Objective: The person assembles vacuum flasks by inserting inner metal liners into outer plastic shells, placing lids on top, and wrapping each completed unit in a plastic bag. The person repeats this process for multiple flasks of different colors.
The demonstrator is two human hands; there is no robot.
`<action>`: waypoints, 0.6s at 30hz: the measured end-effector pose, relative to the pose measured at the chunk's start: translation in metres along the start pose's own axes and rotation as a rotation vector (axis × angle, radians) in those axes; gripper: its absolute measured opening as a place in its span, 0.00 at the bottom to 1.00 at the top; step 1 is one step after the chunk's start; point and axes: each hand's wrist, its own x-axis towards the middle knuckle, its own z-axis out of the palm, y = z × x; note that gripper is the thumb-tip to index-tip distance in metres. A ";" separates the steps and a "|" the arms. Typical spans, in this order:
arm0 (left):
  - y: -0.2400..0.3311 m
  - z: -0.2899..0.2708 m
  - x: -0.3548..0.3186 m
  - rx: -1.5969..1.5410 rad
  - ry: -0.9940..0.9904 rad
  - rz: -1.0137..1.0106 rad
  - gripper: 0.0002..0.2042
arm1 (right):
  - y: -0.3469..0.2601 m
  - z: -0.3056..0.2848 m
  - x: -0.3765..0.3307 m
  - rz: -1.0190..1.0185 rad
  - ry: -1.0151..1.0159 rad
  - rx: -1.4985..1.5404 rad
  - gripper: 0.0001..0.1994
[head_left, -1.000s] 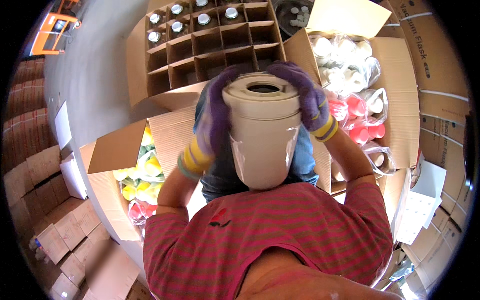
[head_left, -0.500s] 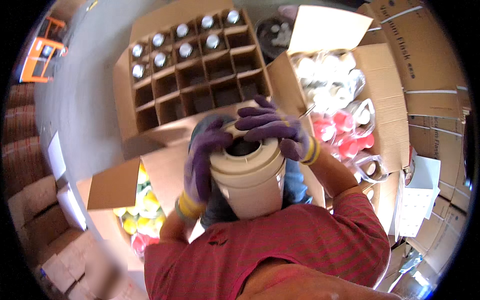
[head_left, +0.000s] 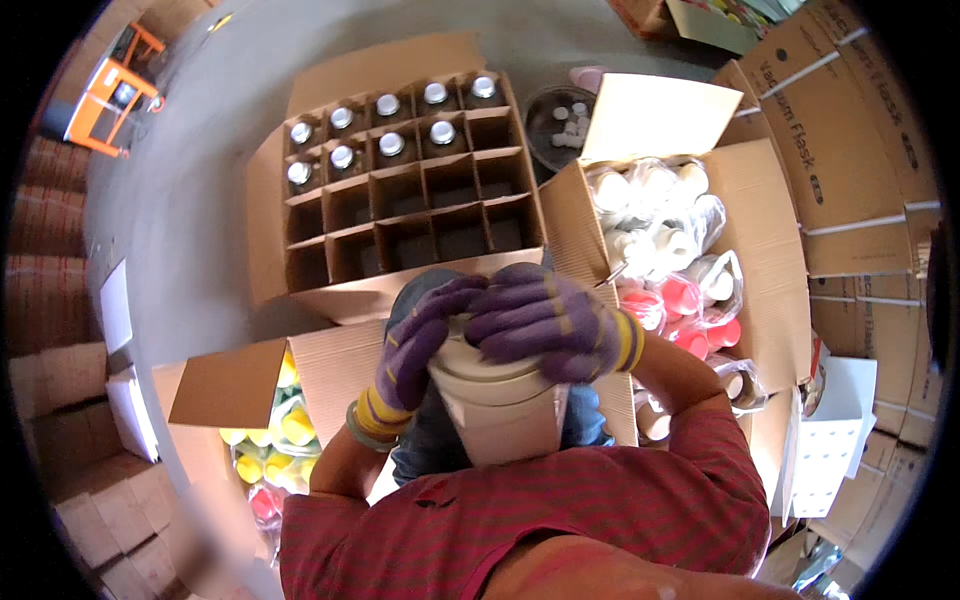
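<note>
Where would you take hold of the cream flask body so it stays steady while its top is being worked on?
Grip the cream flask body round its bare lower wall, coming from the left side. It stands upright in the lap, the right hand already covers the lid, and the left hand sits high on the rim, so the wide straight wall below is free.

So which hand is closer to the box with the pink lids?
Right. The right hand sits atop the white flask, beside the box of pink lids; the left hand grips the flask's far side.
</note>
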 end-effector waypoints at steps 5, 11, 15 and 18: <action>0.005 0.003 -0.027 0.207 0.074 0.170 0.22 | 0.036 0.003 -0.027 0.013 0.117 -0.004 0.30; -0.018 -0.019 0.021 -0.220 -0.124 -0.025 0.20 | -0.066 -0.004 0.056 -0.008 -0.114 -0.326 0.37; -0.015 -0.016 0.003 -0.109 -0.167 0.136 0.20 | -0.028 0.012 0.029 0.085 -0.099 -0.143 0.28; 0.015 0.008 -0.027 -0.217 0.049 -0.054 0.23 | 0.000 0.000 0.004 -0.008 -0.023 -0.022 0.25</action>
